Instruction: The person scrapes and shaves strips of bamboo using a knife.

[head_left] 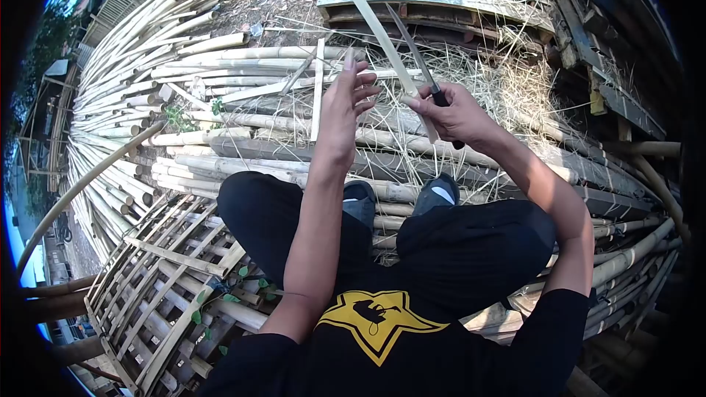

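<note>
My right hand [454, 114] is closed around the black handle of a knife [413, 48], whose blade points up and away from me. The same hand pinches a long pale bamboo strip [375, 26], which runs up past the top edge of the view beside the blade. To the left, my left hand [348, 99] is raised with its fingers apart and nothing in it. Just left of that hand, a short flat bamboo piece [318, 88] lies across the bamboo poles [276, 123].
Bamboo poles [110, 125] are piled at the left. A woven bamboo lattice [158, 287] lies at the lower left. Thin shavings [485, 95] cover the ground ahead. A wooden pallet [434, 7] stands beyond, with stacked timber [610, 51] at the right.
</note>
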Tool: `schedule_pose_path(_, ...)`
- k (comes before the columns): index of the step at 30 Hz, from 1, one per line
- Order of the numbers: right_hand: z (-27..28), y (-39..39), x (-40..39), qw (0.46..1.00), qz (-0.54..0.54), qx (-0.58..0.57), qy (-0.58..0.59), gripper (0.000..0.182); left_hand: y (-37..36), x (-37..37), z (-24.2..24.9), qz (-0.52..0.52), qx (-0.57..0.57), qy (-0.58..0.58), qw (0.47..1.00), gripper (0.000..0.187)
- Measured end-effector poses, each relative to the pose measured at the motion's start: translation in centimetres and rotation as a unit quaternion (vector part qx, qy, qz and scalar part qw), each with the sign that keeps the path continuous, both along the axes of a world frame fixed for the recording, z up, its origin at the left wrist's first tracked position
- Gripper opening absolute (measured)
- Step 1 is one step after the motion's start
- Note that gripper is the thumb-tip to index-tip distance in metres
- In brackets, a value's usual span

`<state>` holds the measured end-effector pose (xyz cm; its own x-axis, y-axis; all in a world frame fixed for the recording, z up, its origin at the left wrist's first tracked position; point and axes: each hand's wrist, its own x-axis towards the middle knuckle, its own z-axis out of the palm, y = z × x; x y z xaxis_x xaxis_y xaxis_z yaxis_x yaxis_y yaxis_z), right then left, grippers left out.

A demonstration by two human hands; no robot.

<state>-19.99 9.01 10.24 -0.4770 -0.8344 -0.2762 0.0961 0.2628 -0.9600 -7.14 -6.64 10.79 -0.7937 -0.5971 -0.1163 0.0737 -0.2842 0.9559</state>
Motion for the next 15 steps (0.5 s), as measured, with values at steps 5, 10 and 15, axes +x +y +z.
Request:
schedule_pose_path(5, 0.0, -1.2, 0.9, 0.999, -0.008, -0.024, 0.025, 0.028, 4.5, -0.4, -1.3, -0.109, 0.032, 0.007, 0.994, 0.041)
schedule_pose_path(10, 1.2, -0.3, 1.9, 0.999, 0.034, -0.032, 0.016, 0.024, 4.6, -0.4, -1.3, -0.031, 0.094, 0.020, 0.995, 0.033)
schedule_pose_path(15, 0.7, 0.4, 1.2, 0.994, 0.021, -0.051, 0.092, 0.026, 4.4, -0.3, -2.0, 0.022, 0.144, 0.046, 0.988, 0.033)
